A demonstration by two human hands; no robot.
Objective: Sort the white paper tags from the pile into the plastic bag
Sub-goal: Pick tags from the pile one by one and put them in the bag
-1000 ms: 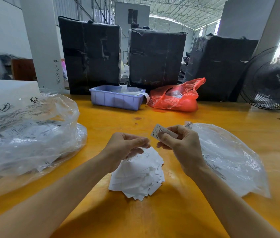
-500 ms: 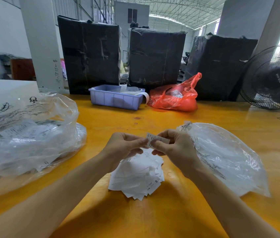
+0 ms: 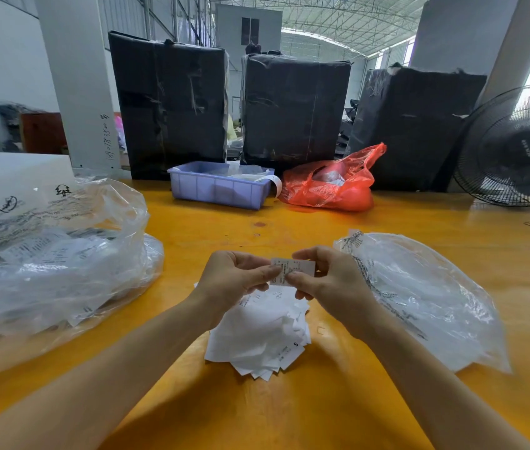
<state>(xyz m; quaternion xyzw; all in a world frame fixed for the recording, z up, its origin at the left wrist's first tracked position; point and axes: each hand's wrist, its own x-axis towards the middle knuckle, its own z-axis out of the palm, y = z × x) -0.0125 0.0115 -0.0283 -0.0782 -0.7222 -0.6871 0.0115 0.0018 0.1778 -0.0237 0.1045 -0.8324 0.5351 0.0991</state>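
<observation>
A pile of white paper tags lies on the yellow table in front of me. Just above the pile, my left hand and my right hand both pinch one small printed white tag between fingers and thumb, holding it flat and facing me. A clear plastic bag with dark printing lies flat on the table right beside my right hand. My forearms hide part of the pile.
A large clear bag stuffed with printed papers fills the left side. At the table's far edge stand a lilac plastic bin and a red plastic bag, with black wrapped bales behind. A black fan stands far right.
My right hand brought the tag from up right toward my left hand, which rose to meet it. Both hands now pinch the tag, turned flat toward me.
</observation>
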